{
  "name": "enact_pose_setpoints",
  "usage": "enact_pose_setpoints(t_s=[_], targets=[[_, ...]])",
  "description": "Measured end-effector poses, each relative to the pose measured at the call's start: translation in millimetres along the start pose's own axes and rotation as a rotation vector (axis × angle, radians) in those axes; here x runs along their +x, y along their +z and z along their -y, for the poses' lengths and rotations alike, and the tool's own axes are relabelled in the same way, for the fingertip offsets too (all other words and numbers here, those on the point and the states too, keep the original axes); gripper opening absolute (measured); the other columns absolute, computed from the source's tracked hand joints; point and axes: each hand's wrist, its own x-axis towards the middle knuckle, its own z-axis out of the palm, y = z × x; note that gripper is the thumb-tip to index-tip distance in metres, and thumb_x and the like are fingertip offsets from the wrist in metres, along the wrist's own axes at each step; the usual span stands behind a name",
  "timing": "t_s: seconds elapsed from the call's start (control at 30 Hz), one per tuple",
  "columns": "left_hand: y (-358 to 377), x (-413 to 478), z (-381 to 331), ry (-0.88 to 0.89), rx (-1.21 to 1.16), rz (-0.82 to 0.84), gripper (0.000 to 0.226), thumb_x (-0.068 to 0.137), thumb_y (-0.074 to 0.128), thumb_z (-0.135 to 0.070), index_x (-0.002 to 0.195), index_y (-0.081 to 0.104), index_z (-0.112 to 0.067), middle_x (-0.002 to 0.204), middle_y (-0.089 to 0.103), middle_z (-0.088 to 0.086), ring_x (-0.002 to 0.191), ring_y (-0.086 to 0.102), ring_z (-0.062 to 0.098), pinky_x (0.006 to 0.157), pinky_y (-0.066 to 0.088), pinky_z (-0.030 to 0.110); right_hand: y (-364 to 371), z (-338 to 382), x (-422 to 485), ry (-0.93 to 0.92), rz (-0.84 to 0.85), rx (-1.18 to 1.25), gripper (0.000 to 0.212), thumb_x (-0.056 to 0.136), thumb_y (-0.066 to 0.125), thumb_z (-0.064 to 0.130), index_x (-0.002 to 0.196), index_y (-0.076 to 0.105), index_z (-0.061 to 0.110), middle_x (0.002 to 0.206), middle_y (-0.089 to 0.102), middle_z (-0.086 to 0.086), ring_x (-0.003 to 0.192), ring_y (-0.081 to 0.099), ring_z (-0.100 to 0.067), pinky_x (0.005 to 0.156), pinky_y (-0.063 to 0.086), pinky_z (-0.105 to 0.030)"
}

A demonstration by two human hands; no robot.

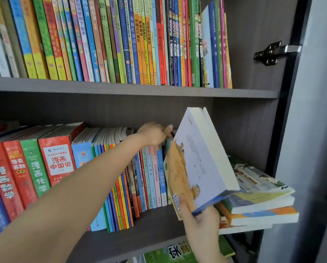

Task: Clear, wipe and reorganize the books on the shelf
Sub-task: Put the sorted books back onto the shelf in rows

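Books stand and lie all over the middle shelf (149, 230), and two hands are busy with them. The right hand (200, 217) grips a tilted book (200, 158) by its bottom corner, with the thumb on the cover near the barcode. The cover is pale, with an orange drawing and small writing I cannot read. The book's long side leans, so the top tips to the right and the bottom corner points down to the left.

The left hand (155, 133) reaches in from the left. It is curled over the tops of the thin books (151, 177) at the end of the standing row (the fingertips are hidden behind them). It seems to hold them back.

What matters next is the narrow spot between these thin books and the tilted book. That spot is just left of the right hand, so I think the right hand is the one to stand the book up and slide it in.

Just to the right, a flat pile (263, 202) of books lies on the same shelf, touching the tilted book's lower edge.

Farther left stand thick books. A red one (57, 162) says 漫画中国史, and a green one (36, 173) says 漫画化学. Up on the top row (138, 44) one spine reads 安徒生童话.
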Motion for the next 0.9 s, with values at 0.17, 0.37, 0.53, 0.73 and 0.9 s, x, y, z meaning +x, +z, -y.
enact_pose_setpoints(t_s=[0.17,0.37,0.53,0.73,0.9], targets=[[-4,3,10,-0.056,-0.262,0.099,0.044,0.103,0.026,-0.046,0.075,0.059,-0.035,0.118,0.062,0.0,0.109,0.056,0.019,0.103,0.04,0.036,-4,8,0,-0.106,-0.021,0.052,0.049,0.072,0.059,0.057,0.071,0.057,0.008,0.066,0.06,-0.023,0.074,0.065,-0.01,0.063,0.055,-0.043],[-6,-1,11,-0.113,-0.34,0.131,0.049,0.101,0.023,-0.052,0.085,0.067,-0.036,0.137,0.053,0.008,0.123,0.05,0.024,0.109,0.035,0.038,6,-1,4,-0.065,-0.065,0.076,0.095,0.067,0.044,0.085,0.075,0.058,-0.009,0.066,0.06,-0.022,0.057,0.06,-0.01,0.06,0.056,-0.034],[-7,-4,11,-0.156,-0.37,0.167,0.061,0.099,0.016,-0.057,0.115,0.068,-0.031,0.143,0.047,0.007,0.128,0.045,0.023,0.113,0.028,0.038,4,-14,2,-0.018,-0.064,0.289,0.069,0.069,0.068,0.045,0.128,0.048,0.016,0.12,0.053,0.018,0.108,0.047,0.02,0.093,0.041,-0.006],[-15,-13,3,-0.178,-0.448,0.171,0.066,0.101,0.012,-0.053,0.113,0.069,-0.022,0.139,0.05,0.015,0.124,0.049,0.028,0.112,0.03,0.04,10,-7,15,-0.164,0.008,0.162,0.018,0.079,0.068,0.025,0.09,0.058,0.016,0.073,0.062,0.012,0.081,0.056,0.023,0.066,0.047,-0.003],[-17,-11,5,-0.193,-0.546,0.119,0.057,0.103,0.023,-0.045,0.095,0.071,-0.017,0.086,0.067,0.002,0.079,0.06,0.016,0.085,0.045,0.03,16,-3,7,-0.279,-0.034,0.171,0.024,0.08,0.064,0.034,0.093,0.056,0.015,0.068,0.062,-0.004,0.08,0.06,0.017,0.066,0.052,-0.008]])
